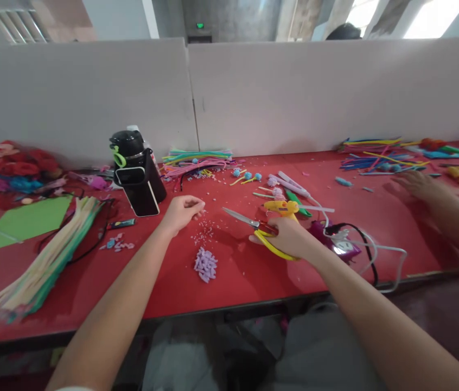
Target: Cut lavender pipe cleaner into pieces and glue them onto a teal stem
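Note:
In my right hand is a pair of scissors with red and yellow handles, blades pointing left and looking shut. My left hand is closed in a pinch above the table; anything between its fingertips is too small to make out. Below it, tiny pale scraps are scattered on the red surface. Nearer me lies a heap of short lilac fuzzy pieces. A yellow glue gun rests just beyond my right hand, beside lilac fuzzy balls on stems.
A black bottle and a phone stand behind my left hand. Bundled pipe cleaners lie left, more along the partition. Right are a purple power strip with cables and another person's hand.

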Demonstrator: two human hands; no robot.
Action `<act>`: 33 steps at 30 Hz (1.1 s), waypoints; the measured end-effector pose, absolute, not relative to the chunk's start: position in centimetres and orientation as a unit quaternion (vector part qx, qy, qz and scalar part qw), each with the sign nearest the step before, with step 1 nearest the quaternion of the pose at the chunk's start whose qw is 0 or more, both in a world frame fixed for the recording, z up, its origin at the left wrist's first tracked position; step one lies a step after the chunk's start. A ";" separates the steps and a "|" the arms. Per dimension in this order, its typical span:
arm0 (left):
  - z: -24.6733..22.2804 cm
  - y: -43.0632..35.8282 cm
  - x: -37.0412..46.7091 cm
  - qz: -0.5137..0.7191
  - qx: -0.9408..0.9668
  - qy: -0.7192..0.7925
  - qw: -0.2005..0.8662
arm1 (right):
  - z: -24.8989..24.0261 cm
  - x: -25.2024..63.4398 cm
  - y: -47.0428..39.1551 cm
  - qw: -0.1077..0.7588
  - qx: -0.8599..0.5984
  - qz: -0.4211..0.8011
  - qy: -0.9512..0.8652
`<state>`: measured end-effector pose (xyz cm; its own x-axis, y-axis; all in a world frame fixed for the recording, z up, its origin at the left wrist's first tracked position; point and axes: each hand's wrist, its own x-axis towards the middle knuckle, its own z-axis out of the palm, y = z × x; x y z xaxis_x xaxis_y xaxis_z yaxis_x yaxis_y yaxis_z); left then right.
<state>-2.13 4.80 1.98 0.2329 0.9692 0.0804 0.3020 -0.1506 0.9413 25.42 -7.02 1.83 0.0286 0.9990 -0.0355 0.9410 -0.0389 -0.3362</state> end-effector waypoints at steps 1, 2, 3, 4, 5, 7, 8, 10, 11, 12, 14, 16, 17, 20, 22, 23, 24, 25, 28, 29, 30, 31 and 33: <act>1.6 4.2 -2.6 0.387 0.636 0.482 0.462 | 1.6 25.1 -6.9 0.117 -0.706 0.120 -0.688; 1.2 3.8 -2.9 0.392 0.613 0.477 0.493 | 1.4 24.9 -6.8 0.122 -0.706 0.112 -0.688; 0.9 3.5 -3.2 0.401 0.587 0.473 0.521 | 1.2 24.7 -6.7 0.127 -0.709 0.109 -0.685; 0.6 3.3 -3.4 0.410 0.563 0.466 0.545 | 1.0 24.6 -6.6 0.133 -0.713 0.108 -0.680; 0.4 3.2 -3.5 0.417 0.543 0.460 0.565 | 0.8 24.5 -6.5 0.142 -0.716 0.106 -0.675; 0.3 3.1 -3.6 0.422 0.524 0.451 0.587 | 0.3 24.5 -6.3 0.175 -0.717 0.100 -0.667; 0.3 3.1 -3.6 0.419 0.523 0.449 0.591 | 0.1 24.6 -6.2 0.196 -0.714 0.097 -0.665; 0.5 3.0 -3.4 0.411 0.531 0.447 0.591 | -0.2 24.8 -6.2 0.235 -0.701 0.092 -0.667; 0.6 2.9 -3.3 0.405 0.533 0.446 0.594 | -0.3 24.8 -6.2 0.248 -0.696 0.093 -0.667; 0.7 2.8 -3.1 0.401 0.532 0.445 0.598 | -0.3 24.7 -6.2 0.260 -0.693 0.096 -0.666; 0.9 2.5 -2.8 0.390 0.543 0.440 0.600 | -0.4 24.4 -6.4 0.278 -0.694 0.106 -0.655; 1.0 2.1 -2.5 0.379 0.564 0.437 0.589 | -0.4 23.9 -6.5 0.297 -0.700 0.118 -0.639; 1.0 1.9 -2.4 0.376 0.572 0.435 0.585 | -0.4 23.6 -6.6 0.306 -0.701 0.124 -0.632; 1.2 1.5 -2.1 0.379 0.585 0.416 0.584 | -0.5 22.7 -6.9 0.329 -0.685 0.140 -0.635; 1.2 1.5 -2.1 0.392 0.585 0.400 0.586 | -0.5 22.3 -7.1 0.334 -0.666 0.156 -0.648; 1.2 1.6 -2.1 0.399 0.585 0.395 0.585 | -0.6 22.2 -7.2 0.333 -0.660 0.163 -0.653; 1.1 1.7 -2.2 0.405 0.586 0.390 0.583 | -0.7 22.1 -7.3 0.331 -0.658 0.165 -0.656; 1.1 1.8 -2.2 0.410 0.590 0.386 0.578 | -0.8 22.0 -7.3 0.327 -0.658 0.165 -0.658; 0.7 2.1 -2.4 0.418 0.626 0.376 0.541 | -1.3 21.8 -7.2 0.312 -0.661 0.151 -0.666; 0.6 2.1 -2.5 0.418 0.644 0.376 0.519 | -1.5 21.8 -7.2 0.309 -0.659 0.147 -0.670; 0.6 2.2 -2.6 0.418 0.662 0.379 0.494 | -1.7 21.8 -7.1 0.306 -0.657 0.144 -0.674; 0.5 2.2 -2.6 0.418 0.678 0.382 0.469 | -1.9 21.8 -7.0 0.306 -0.654 0.142 -0.677; 0.6 2.2 -2.6 0.417 0.702 0.386 0.430 | -2.2 21.8 -6.9 0.307 -0.650 0.139 -0.681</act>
